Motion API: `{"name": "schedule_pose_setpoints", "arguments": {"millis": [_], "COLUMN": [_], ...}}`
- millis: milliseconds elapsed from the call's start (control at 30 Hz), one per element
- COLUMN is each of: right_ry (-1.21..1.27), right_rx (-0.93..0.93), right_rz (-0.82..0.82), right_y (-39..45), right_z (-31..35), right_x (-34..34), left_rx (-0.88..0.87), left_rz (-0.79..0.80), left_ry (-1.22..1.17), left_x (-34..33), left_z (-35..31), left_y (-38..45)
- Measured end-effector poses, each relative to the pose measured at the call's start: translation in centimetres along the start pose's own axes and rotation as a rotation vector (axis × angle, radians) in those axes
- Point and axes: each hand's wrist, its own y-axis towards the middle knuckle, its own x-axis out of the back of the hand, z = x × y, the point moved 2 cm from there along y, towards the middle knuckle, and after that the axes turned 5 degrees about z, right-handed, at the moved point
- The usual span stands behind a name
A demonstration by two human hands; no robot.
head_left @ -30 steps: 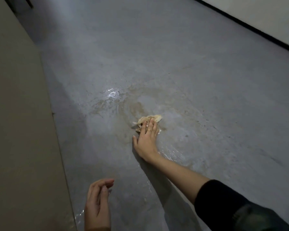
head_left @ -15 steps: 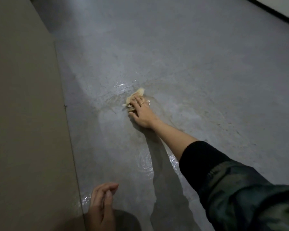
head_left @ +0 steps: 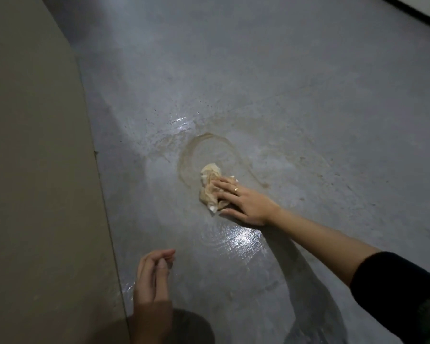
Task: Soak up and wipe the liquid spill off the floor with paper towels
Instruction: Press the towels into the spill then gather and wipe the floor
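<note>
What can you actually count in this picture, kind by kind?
Hands: 2, right hand pressing, left hand idle
Paper towel wads: 1, paper towel
Rings: 1, ring
Brown spill rings on floor: 1, spill ring
Total: 5

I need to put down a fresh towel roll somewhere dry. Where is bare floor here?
Dry-looking floor lies beyond the brown ring, toward the dark baseboard, and to the right of the right hand. Avoid the area around the paper towel, the glossy wet patch beneath the forearm, and the strip by the left hand along the beige wall.
</note>
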Motion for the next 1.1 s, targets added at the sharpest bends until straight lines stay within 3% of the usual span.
{"name": "schedule_pose_setpoints", "arguments": {"millis": [167,300,500,567,767,1000,1100], "right_ry": [-0.034,-0.032,0.053,0.087,0.095,0.012,-0.016], "right_rx": [-0.129,-0.412,-0.728,-0.705,-0.37,-0.098,-0.175], "right_rz": [-0.037,-0.131,-0.266,-0.238,-0.084,-0.058,-0.064], "right_y": [-4.9,-8.5,-3.6,-0.8,4.3,-1.9,-5.9], "right_z": [-2.2,-5.0,-6.0,-4.7,2.6,5.3,3.4], "right_x": [1.4,2.7,2.4,1.8,-2.0,-3.3,-2.0], "left_rx": [-0.034,-0.044,-0.054,-0.038,-0.013,-0.027,0.004], "left_rz": [0.011,0.009,-0.001,0.003,-0.012,0.039,0.088], "left_ry": [0.036,0.046,0.05,0.039,0.02,0.066,0.077], "left_x": [0.0,-0.1,-0.1,-0.2,-0.3,-0.9,-1.5], "left_z": [-0.5,-0.7,-0.8,-0.8,-0.9,-0.7,-0.3], "left_y": [0.3,0.1,0.1,0.0,-0.1,0.4,0.3]}}
